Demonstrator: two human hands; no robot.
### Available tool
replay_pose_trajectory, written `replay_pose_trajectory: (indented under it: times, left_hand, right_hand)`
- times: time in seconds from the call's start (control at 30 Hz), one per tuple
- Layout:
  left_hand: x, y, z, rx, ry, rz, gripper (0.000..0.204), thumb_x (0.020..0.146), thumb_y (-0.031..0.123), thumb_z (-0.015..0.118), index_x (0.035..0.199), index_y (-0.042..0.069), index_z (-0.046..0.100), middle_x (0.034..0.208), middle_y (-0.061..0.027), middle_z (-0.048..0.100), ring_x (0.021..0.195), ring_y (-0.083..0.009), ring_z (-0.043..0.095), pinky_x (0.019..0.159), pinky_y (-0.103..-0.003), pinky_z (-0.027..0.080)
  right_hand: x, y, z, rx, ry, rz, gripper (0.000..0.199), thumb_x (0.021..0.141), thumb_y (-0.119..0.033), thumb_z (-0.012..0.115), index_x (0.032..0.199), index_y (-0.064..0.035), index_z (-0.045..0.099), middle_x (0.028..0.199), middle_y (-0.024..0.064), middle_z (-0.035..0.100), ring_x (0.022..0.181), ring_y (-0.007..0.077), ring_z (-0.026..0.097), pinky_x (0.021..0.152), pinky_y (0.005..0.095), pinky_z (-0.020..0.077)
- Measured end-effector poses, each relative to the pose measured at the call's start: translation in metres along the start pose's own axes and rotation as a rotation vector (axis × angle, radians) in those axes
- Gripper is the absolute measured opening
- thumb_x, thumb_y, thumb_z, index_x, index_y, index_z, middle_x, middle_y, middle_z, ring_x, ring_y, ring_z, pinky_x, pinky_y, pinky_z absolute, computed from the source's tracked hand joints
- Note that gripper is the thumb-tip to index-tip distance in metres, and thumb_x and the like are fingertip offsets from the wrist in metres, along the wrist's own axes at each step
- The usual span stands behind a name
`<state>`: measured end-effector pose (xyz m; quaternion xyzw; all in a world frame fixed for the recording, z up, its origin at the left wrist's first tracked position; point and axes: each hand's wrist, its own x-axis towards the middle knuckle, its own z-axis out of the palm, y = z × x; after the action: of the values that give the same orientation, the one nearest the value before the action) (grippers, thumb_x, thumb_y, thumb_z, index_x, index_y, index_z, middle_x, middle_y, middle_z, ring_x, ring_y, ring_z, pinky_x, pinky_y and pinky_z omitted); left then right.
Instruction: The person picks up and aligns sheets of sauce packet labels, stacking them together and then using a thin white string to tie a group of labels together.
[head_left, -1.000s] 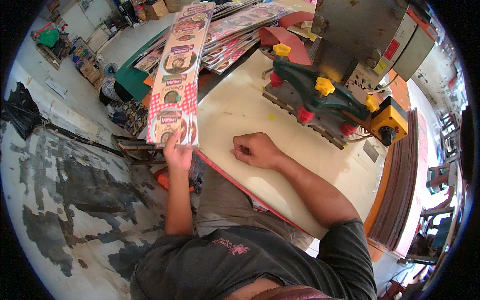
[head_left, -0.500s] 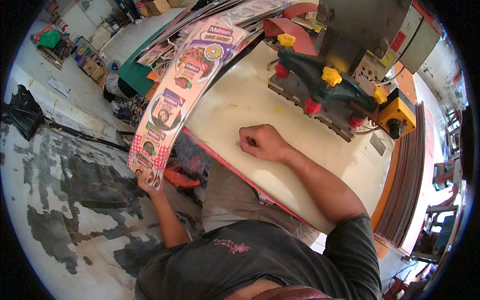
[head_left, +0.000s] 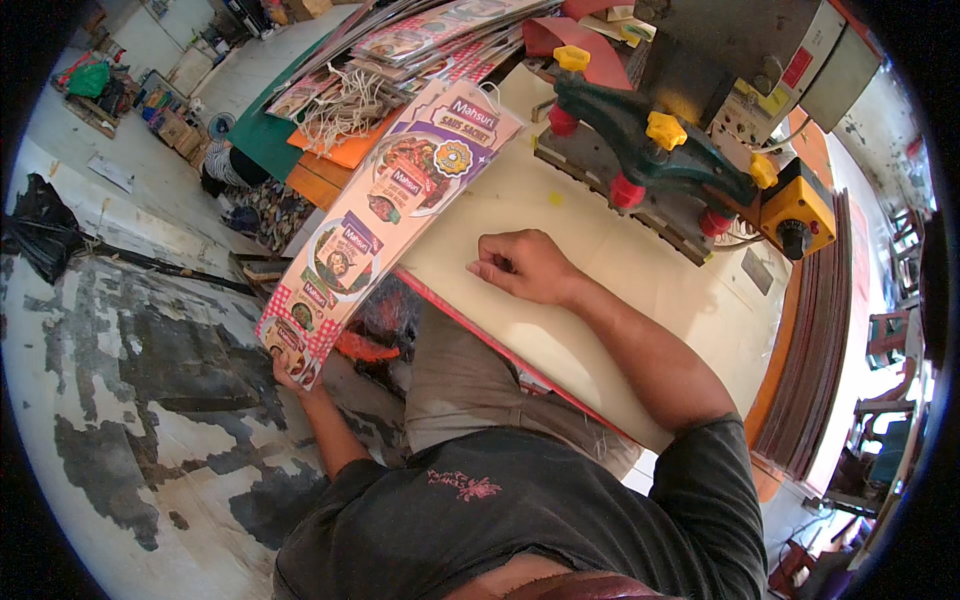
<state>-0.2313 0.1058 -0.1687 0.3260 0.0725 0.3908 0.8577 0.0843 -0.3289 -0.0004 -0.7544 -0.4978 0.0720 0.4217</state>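
My left hand is closed on the bottom end of a long printed card. The card is pink, with food pictures and a red checked lower part, and stands up at a slant. Its far end, with a bit of string at the tip, reaches over the left side of the cream-covered table. Over that table, near its front edge, my right hand is loosely curled. Nothing shows in it, and it is apart from the card.
A press with yellow star knobs and red posts stands at the far right of the table. A pile of similar cards with loose white strings lies at the back left. Stacked brown sheets line the right side.
The card's far end has swung right and toward me, uncovering the strings on the pile. My right hand has shifted slightly up and its thumb sticks out more.
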Motion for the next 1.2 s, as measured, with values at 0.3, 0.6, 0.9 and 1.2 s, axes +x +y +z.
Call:
replay_pose_trajectory:
  times: [0.3, 0.6, 0.9, 1.2]
  left_hand:
    - [0.0, 0.023, -0.05, 0.381, 0.296, 0.134, 0.065, 0.083, 0.028, 0.066, 0.142, 0.005, 0.053, 0.14, -0.0146, 0.058, 0.126, -0.0359, 0.057, 0.107, -0.056, 0.049]
    - [-0.011, 0.065, -0.059, 0.048, 0.012, 0.016, 0.06, 0.094, 0.033, 0.06, 0.148, 0.006, 0.051, 0.149, -0.0195, 0.055, 0.136, -0.0397, 0.054, 0.112, -0.06, 0.045]
    - [-0.01, 0.062, -0.027, -0.077, 0.111, 0.074, 0.082, 0.101, 0.068, 0.049, 0.161, 0.012, 0.04, 0.163, -0.0152, 0.044, 0.146, -0.04, 0.045, 0.118, -0.064, 0.038]
    - [0.012, 0.012, 0.055, -0.367, -0.116, 0.193, 0.09, 0.094, 0.073, 0.057, 0.151, 0.004, 0.051, 0.153, -0.0153, 0.057, 0.142, -0.0332, 0.05, 0.125, -0.053, 0.032]
  right_hand:
    - [0.002, -0.002, 0.001, -0.011, 0.0, -0.032, 0.028, 0.099, -0.029, 0.07, 0.086, -0.0054, 0.063, 0.077, 0.0155, 0.066, 0.071, 0.0347, 0.066, 0.067, 0.0443, 0.0509]
    - [0.0, -0.001, 0.0, 0.051, 0.006, 0.017, 0.026, 0.099, -0.033, 0.067, 0.091, -0.0076, 0.063, 0.076, 0.0162, 0.065, 0.071, 0.0374, 0.066, 0.069, 0.0481, 0.0519]
    - [0.001, -0.012, 0.001, -0.175, 0.346, -0.104, 0.036, 0.097, -0.03, 0.07, 0.122, -0.0043, 0.064, 0.129, 0.0187, 0.062, 0.119, 0.0373, 0.058, 0.101, 0.0481, 0.0495]
    - [-0.002, -0.005, 0.008, -0.378, 0.189, 0.013, 0.053, 0.095, -0.037, 0.072, 0.136, -0.0059, 0.062, 0.139, 0.024, 0.057, 0.131, 0.0413, 0.05, 0.114, 0.0503, 0.0414]
